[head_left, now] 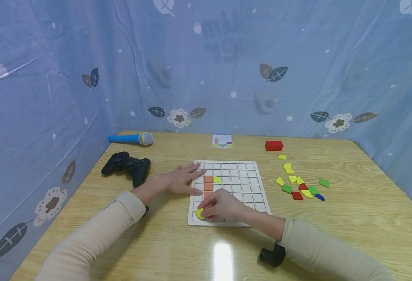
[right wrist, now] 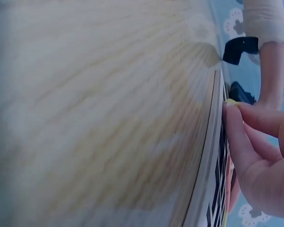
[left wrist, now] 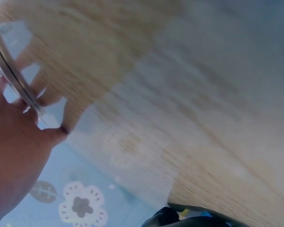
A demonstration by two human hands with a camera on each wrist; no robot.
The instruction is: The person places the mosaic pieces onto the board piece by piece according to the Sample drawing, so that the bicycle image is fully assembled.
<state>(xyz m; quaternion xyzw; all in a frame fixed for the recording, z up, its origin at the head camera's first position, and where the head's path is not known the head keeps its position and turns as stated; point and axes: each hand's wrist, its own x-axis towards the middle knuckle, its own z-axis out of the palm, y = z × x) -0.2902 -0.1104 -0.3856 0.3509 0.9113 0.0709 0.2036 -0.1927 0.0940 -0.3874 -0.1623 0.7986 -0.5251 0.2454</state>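
Observation:
My right hand (head_left: 223, 205) pinches a yellow round-edged tile (head_left: 199, 213) between thumb and fingers, over the near left corner of a white grid board (head_left: 248, 183). In the right wrist view only a sliver of the yellow tile (right wrist: 232, 101) shows at the fingertips of the right hand (right wrist: 262, 156). Fingers spread, my left hand (head_left: 185, 180) rests on the board's left edge; in the left wrist view, the left hand (left wrist: 19, 146) is at that rim. Orange square tiles (head_left: 208, 186) form a column on the board, beside a yellow quarter-round tile (head_left: 217, 179).
Right of the board lie loose yellow, green, red and blue tiles (head_left: 306, 193) and a red block (head_left: 274, 145). A small pattern card (head_left: 222, 141) lies behind the board. A black game controller (head_left: 126, 166) and a blue toy microphone (head_left: 130, 138) lie at the left.

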